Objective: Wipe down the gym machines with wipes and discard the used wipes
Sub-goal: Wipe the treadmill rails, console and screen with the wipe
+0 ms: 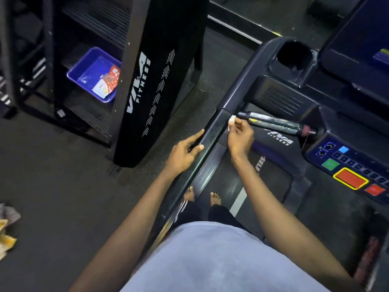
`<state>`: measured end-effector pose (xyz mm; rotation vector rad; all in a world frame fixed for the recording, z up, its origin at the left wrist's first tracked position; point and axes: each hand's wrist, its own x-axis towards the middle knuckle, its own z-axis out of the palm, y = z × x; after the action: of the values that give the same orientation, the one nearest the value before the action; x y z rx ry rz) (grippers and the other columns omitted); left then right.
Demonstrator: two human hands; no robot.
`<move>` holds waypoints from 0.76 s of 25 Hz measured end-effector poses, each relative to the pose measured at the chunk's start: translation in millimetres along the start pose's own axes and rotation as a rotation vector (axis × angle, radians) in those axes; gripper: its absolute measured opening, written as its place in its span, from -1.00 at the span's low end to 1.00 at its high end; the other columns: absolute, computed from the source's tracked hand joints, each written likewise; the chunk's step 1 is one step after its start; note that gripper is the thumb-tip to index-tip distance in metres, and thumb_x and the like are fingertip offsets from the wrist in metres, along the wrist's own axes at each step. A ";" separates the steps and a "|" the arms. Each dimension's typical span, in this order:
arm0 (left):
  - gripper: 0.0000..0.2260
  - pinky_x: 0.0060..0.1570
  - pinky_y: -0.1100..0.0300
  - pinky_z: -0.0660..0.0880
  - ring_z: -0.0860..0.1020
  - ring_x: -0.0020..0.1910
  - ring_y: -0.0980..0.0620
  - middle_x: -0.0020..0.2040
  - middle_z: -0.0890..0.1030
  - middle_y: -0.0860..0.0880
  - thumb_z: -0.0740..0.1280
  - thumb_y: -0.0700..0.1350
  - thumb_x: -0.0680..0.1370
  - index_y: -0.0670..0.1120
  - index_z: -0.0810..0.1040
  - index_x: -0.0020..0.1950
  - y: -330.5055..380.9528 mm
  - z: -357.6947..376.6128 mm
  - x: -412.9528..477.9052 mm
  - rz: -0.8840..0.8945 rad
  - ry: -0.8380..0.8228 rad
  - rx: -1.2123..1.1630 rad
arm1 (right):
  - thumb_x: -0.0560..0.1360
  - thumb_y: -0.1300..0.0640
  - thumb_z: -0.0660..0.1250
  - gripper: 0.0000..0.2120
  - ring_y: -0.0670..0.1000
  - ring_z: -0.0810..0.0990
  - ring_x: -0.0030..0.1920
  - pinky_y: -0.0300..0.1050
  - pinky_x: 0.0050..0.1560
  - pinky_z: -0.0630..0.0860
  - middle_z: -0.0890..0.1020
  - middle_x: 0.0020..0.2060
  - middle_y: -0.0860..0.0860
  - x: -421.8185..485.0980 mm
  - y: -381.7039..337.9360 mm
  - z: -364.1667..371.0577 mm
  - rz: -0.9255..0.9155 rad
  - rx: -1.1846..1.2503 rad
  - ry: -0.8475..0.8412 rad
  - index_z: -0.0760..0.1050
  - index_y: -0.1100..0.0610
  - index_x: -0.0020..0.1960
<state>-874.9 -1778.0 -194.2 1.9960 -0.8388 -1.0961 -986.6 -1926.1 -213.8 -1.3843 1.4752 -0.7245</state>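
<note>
Half-seen things around the treadmill rail

The small white wipe (231,121) shows only as a sliver past the pinching fingertips of the right hand (240,138), the rest covered; the blue plastic tray (89,67) is cut across by the tall black lettered panel (151,81), and the print on the red-and-white packet (107,83) inside is too small to read; the dark console screen (357,39) runs off the top and right edges; crumpled yellow-and-grey scraps (8,239) are cropped by the left edge, their nature unclear; one bare foot (189,194) sits partly behind the black handrail (212,131).
</note>
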 end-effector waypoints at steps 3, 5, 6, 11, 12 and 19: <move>-0.56 0.29 0.34 0.34 0.43 0.32 0.21 0.38 0.48 0.15 0.36 0.03 0.58 0.24 0.39 0.45 11.7 3.6 0.4 0.000 0.046 0.069 | 0.59 0.22 0.27 -0.58 -0.13 0.49 0.32 -0.18 0.39 0.38 0.54 0.35 -0.04 -29.2 10.9 -2.5 0.037 0.031 -0.184 0.43 0.11 0.45; -0.55 0.19 0.46 0.32 0.45 0.30 0.22 0.37 0.51 0.10 0.38 0.03 0.58 0.20 0.40 0.45 20.0 5.3 5.4 0.015 0.068 0.116 | 0.60 0.24 0.20 -0.50 -0.14 0.35 0.43 -0.26 0.41 0.26 0.41 0.45 -0.08 -35.5 17.0 -4.8 0.099 0.063 -0.316 0.31 0.09 0.53; -0.54 0.18 0.47 0.32 0.47 0.30 0.20 0.36 0.53 0.09 0.38 0.04 0.57 0.18 0.40 0.46 23.9 6.4 8.2 0.021 0.078 0.136 | 0.60 0.24 0.18 -0.48 -0.12 0.33 0.45 -0.27 0.40 0.23 0.37 0.48 -0.08 -33.7 19.0 -3.0 0.147 0.086 -0.377 0.27 0.08 0.55; -0.48 0.18 0.37 0.36 0.51 0.29 0.12 0.36 0.53 0.06 0.42 0.11 0.53 0.14 0.39 0.48 34.7 11.4 16.3 0.003 0.097 0.187 | 0.50 0.22 0.13 -0.25 -0.06 0.00 0.59 0.00 0.60 -0.01 0.01 0.61 0.02 -41.2 27.1 4.4 0.168 0.212 -0.574 -0.09 0.15 0.63; -0.47 0.17 0.37 0.36 0.51 0.29 0.12 0.36 0.53 0.06 0.42 0.12 0.52 0.14 0.39 0.47 35.3 12.0 17.1 0.000 0.102 0.197 | 0.49 0.20 0.10 -0.24 -0.06 -0.07 0.59 0.00 0.60 -0.07 -0.05 0.61 0.02 -41.9 25.6 4.3 0.167 0.245 -0.579 -0.13 0.18 0.62; -0.48 0.32 0.22 0.41 0.51 0.29 0.19 0.35 0.52 0.12 0.43 0.17 0.50 0.24 0.39 0.44 34.6 7.1 18.3 -0.011 0.087 0.213 | 0.66 0.18 -0.01 -0.40 -0.13 -0.20 0.58 -0.47 0.44 0.03 -0.19 0.60 -0.03 -45.7 27.8 -2.7 -0.022 0.268 -0.547 -0.23 0.16 0.61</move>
<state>-880.2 -1813.3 -176.6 2.2090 -0.9320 -0.9519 -1004.6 -1877.3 -226.8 -1.2617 0.8998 -0.4814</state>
